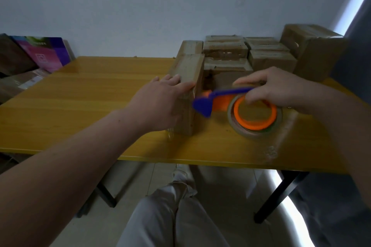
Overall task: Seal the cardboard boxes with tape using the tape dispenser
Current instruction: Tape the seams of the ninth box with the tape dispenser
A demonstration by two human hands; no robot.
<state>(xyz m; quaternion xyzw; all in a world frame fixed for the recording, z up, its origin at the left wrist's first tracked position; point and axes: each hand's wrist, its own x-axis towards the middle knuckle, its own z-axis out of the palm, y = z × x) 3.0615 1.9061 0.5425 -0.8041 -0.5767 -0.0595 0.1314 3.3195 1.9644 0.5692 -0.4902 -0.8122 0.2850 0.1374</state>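
Far left of the upright cardboard box (190, 94), off the table: purple-and-pink carton (48, 54) leaned on the wall, brown cartons (18, 84) low beside it.

Under the box and out to both sides: yellow table (80, 96), box standing on end near the front edge.

Just left of the box: left hand (160, 104), flat against its left face. Fingers straight, tips up at the top edge. Gripping nothing, only pressing.

Low on the box's left face: glossy patch, maybe clear tape, too blurred to confirm.

Directly behind the box: second tall box (190, 47), same orientation.

Just right of the box: tape dispenser (230, 100) with blue handle and nose, orange hub, brown tape roll (255, 124). Nose up against the box's right face at about mid-height; touching or just short of it, cannot tell through motion blur. Roll low over the table, flat side tilted toward the camera.

Further right of the box: right hand (281, 90), curled round the dispenser, thumb on the blue handle, fingers hooked into the orange hub.

Behind and right of the box, by the wall: cluster of smaller boxes (226, 50), stacked in tiers.

Far right of the box: larger box (313, 54) at the table corner.

Below the box, past the table edge: light trousers (172, 216), black table leg (281, 196).
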